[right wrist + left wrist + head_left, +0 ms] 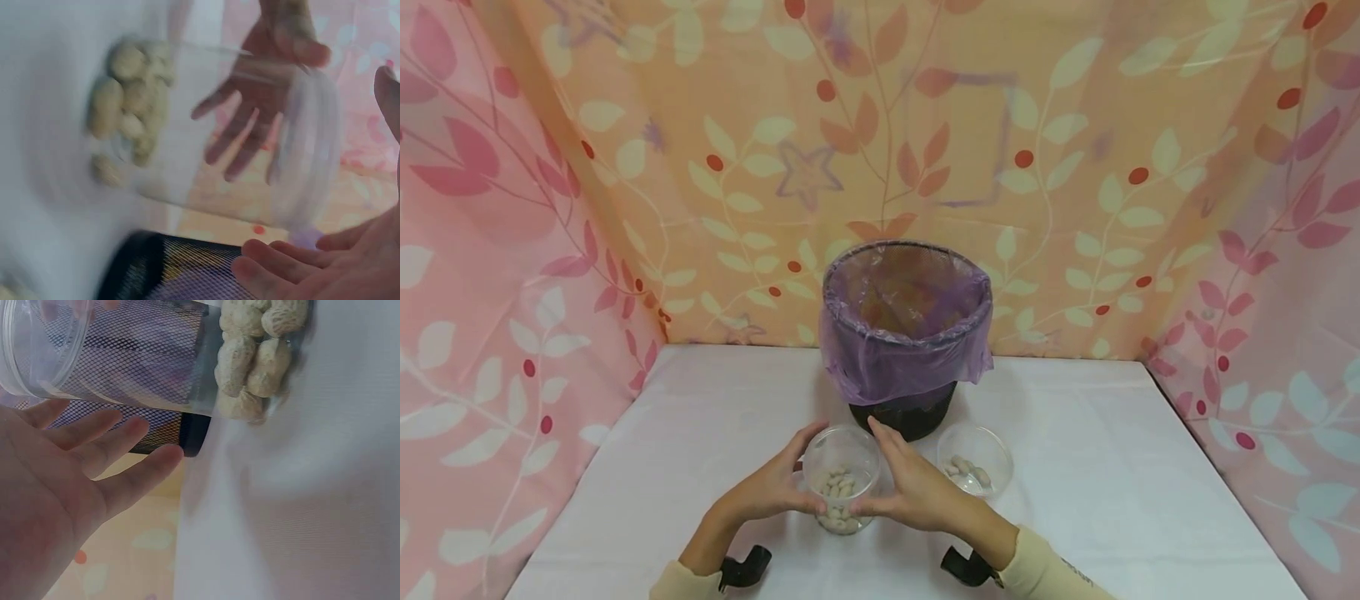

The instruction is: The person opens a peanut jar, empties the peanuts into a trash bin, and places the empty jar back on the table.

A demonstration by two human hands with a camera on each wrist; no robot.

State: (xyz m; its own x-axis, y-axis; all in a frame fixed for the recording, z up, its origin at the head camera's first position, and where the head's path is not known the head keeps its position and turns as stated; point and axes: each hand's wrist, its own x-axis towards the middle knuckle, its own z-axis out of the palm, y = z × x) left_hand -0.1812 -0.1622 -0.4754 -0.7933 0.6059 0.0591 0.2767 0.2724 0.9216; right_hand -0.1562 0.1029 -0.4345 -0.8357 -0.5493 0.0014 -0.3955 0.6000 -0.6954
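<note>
A clear plastic jar stands upright on the white table, with whole peanuts heaped at its bottom. My left hand is at the jar's left side, its fingers spread and straight along the wall in the left wrist view. On the jar's other side is my right hand, fingers extended and thumb apart. In the right wrist view the left hand's open fingers show through the clear wall. Just right of my right hand stands a second clear container, with several peanuts in it.
Behind the jar stands a black mesh bin, lined with a purple plastic bag folded over its rim. Floral cloth encloses the table at the back and both sides. Black curved wrist mounts sit below the hands.
</note>
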